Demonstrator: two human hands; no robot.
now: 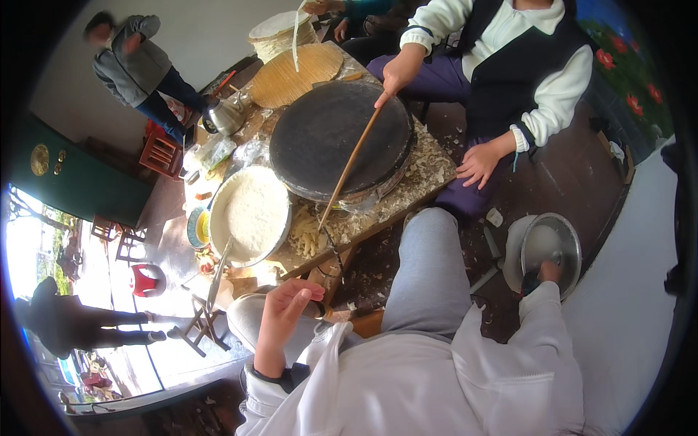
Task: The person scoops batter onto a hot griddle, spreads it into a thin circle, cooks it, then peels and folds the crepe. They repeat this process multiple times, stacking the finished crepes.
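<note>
The left hand (283,311) is partly open and empty, with the white basin (283,234) just ahead and the black griddle (327,138) beyond; the right hand (550,272) reaches into a metal bowl (570,248), its hold unclear.

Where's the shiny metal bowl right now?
The metal bowl is on the right side of the head view, to the right of the person's right knee, with their right hand at its near side.
</note>
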